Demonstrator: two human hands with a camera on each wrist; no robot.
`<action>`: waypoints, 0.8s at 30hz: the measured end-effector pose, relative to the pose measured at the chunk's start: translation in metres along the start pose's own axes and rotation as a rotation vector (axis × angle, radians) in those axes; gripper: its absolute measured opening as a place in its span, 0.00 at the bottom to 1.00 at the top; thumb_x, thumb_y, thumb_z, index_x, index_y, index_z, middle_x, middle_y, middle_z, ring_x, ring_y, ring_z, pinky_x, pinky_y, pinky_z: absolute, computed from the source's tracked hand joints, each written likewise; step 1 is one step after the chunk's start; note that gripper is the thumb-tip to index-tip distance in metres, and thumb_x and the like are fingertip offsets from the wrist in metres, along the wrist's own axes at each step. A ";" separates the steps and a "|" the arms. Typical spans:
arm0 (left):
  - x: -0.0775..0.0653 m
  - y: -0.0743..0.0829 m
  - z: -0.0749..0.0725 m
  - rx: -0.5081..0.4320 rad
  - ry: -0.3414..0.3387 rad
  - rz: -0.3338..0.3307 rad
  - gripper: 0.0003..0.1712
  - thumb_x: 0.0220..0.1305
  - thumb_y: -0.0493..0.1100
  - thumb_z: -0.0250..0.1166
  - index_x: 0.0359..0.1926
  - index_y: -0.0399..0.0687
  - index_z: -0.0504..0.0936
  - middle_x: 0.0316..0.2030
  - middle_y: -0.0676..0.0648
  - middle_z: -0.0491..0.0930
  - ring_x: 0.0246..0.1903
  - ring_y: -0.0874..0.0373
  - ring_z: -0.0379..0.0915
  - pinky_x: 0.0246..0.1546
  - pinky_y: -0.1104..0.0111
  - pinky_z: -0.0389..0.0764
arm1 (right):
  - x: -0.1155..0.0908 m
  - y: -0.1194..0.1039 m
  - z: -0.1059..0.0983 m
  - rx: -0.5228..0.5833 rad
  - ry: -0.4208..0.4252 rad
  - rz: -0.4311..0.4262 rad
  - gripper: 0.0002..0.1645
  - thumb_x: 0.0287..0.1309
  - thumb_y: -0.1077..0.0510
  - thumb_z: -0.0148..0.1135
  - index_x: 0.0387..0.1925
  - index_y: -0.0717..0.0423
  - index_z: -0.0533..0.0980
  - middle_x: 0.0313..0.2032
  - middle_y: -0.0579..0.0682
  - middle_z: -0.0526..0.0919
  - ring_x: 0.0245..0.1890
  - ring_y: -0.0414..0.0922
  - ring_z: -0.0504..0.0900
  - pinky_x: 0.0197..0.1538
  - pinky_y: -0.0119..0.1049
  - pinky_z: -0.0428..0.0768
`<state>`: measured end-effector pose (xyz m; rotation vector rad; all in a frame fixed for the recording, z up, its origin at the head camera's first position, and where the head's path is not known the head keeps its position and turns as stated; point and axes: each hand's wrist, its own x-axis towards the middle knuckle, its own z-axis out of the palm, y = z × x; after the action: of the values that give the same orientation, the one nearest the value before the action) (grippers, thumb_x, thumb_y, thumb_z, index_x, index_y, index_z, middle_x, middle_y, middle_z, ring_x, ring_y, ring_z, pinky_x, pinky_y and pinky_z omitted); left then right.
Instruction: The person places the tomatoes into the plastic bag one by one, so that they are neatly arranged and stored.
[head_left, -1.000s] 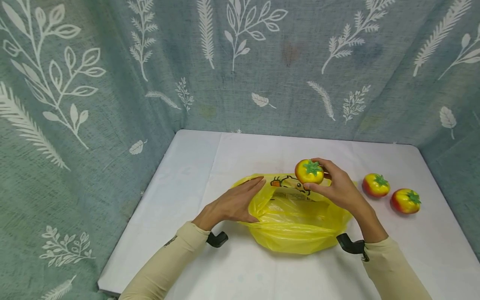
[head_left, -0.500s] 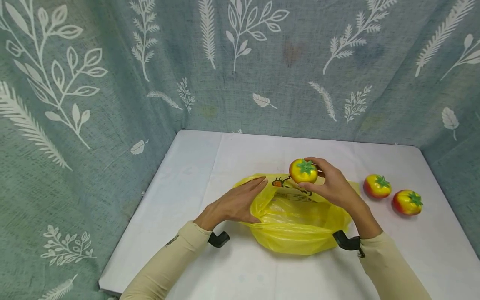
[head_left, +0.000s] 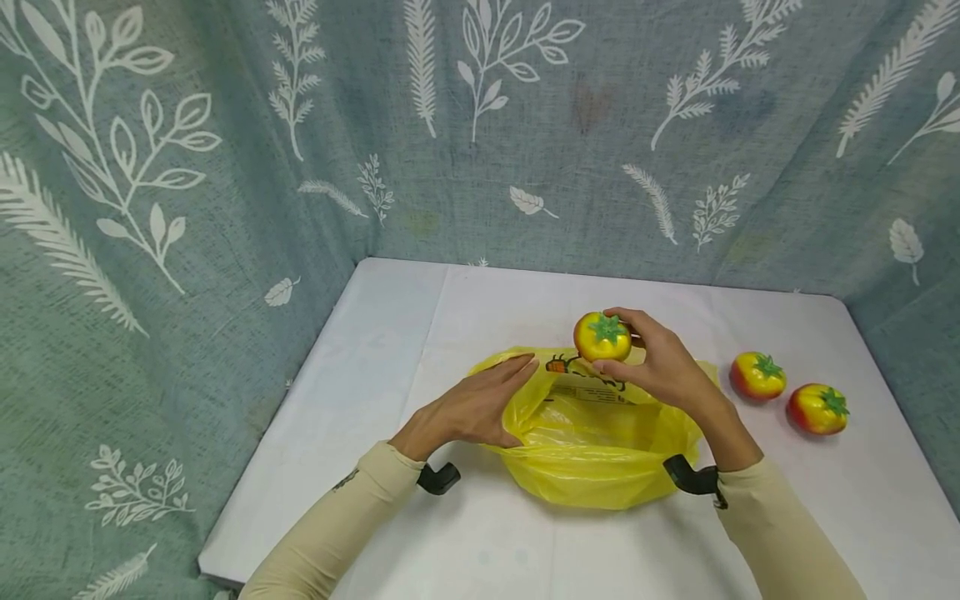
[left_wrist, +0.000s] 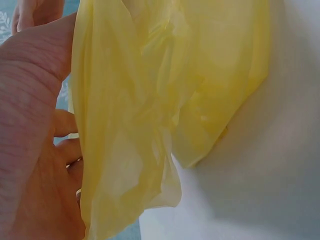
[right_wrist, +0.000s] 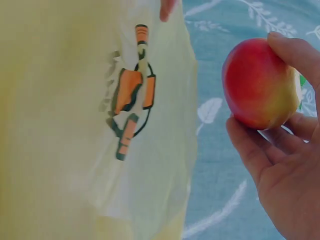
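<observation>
My right grip [head_left: 662, 360] holds a red-yellow fruit [head_left: 602, 337] near the yellow bag [head_left: 592, 479], which could sag closed if my wide-spread left grip [head_left: 478, 407] slips

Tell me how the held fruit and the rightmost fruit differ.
The held fruit is gripped by the right hand; the rightmost fruit rests on the table. In the head view, the held fruit looks mostly yellow, the rightmost fruit shows more red. Both have green leafy tops.

No wording legible. Yellow bag [head_left: 600, 479]: orange-and-black printed drawing [right_wrist: 130, 92]; small dark print lines [head_left: 588, 395], unreadable.
</observation>
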<state>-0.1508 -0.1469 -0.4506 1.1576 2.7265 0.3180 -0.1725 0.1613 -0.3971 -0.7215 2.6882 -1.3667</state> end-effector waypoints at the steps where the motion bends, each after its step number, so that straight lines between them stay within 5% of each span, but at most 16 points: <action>1: 0.000 0.000 0.000 0.002 0.000 0.000 0.70 0.50 0.65 0.77 0.80 0.41 0.47 0.80 0.42 0.45 0.77 0.52 0.46 0.74 0.60 0.56 | 0.001 -0.001 -0.001 -0.006 0.003 -0.006 0.43 0.58 0.54 0.76 0.69 0.61 0.65 0.65 0.62 0.71 0.59 0.59 0.76 0.63 0.58 0.74; 24: -0.001 0.001 -0.001 0.010 -0.003 0.010 0.69 0.51 0.65 0.77 0.80 0.41 0.47 0.80 0.41 0.43 0.79 0.50 0.38 0.76 0.60 0.49 | 0.025 -0.023 0.003 -0.016 -0.071 -0.063 0.45 0.57 0.55 0.76 0.70 0.61 0.64 0.64 0.61 0.71 0.58 0.57 0.78 0.63 0.55 0.75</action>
<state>-0.1500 -0.1469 -0.4497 1.1742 2.7230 0.3043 -0.1853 0.1371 -0.3772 -0.8456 2.6468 -1.3079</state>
